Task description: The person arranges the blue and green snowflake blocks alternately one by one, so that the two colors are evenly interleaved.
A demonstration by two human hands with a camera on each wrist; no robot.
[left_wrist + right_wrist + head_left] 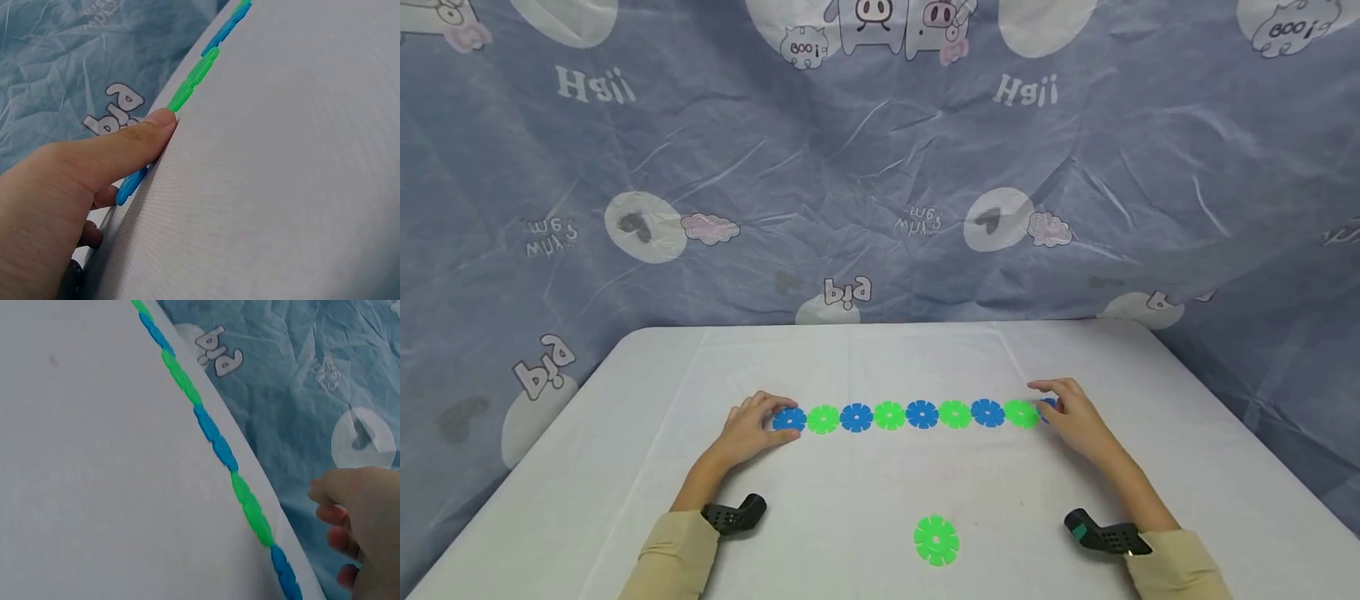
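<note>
A straight row of blue and green slotted plastic discs (922,414), alternating in colour, lies across the white table. My left hand (748,429) holds the blue disc (790,419) at the row's left end, thumb on its near edge and fingers at the far edge. In the left wrist view the thumb partly covers that disc. At the other end, my right hand (1075,417) is over the last blue disc (286,575), hiding part of it in the head view. The right wrist view shows its fingers loosely bent, apart from the row, with nothing between them.
One loose green disc (936,540) lies flat near the front of the white table (850,500). A blue-grey printed cloth (865,167) hangs behind the table and at its sides. Black devices (737,515) are strapped to both wrists.
</note>
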